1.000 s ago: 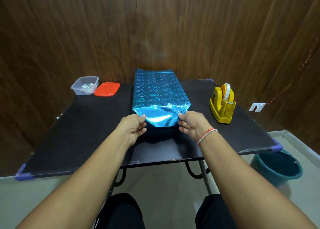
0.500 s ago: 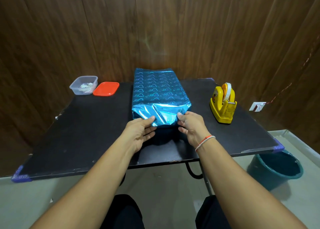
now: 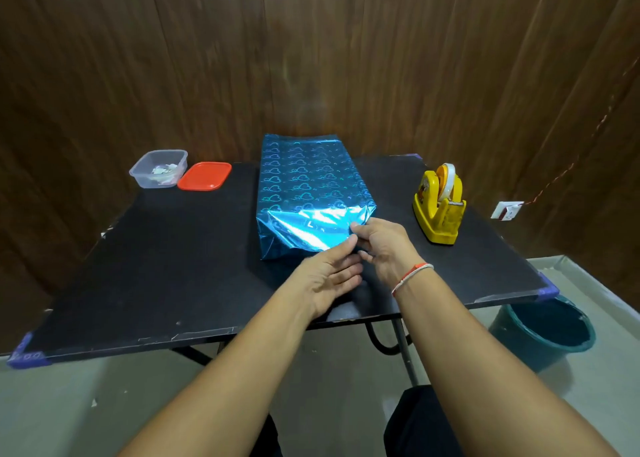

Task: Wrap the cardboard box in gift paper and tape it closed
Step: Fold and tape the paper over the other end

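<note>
**A:** ok so what's on the table (image 3: 173, 283) besides the present?

**B:** Black table, wood-panel wall right behind it. Far left corner there's one clear plastic tub (image 3: 158, 168) with some white bits inside, and its red lid (image 3: 205, 176) lies flat just beside it. Over on the right, one yellow tape dispenser (image 3: 439, 204), roll loaded, well apart from the box. One teal bucket (image 3: 543, 332) on the floor by the right front corner, and a wall socket (image 3: 507, 210) with a reddish cord running up.

**A:** anything blocking the work?

**B:** Nah, but the hands cover the near right corner of the package, so I can't see that fold.

**A:** and the hands?

**B:** The box in blue gift paper (image 3: 304, 186) sits mid-table, long way pointing at the wall. Both hands are bunched at its near end. Right hand (image 3: 384, 245), bracelet on the wrist, has fingers curled in and seems to pinch the shiny flap at the right corner. Left hand (image 3: 329, 276) is mostly uncurled, fingers loose, thumb tip up against the lower edge of the flap next to the right fingers. Can't tell if it really grips.

**A:** count?

**B:** One box, one tub, one lid, one dispenser, one bucket, two hands.
</note>
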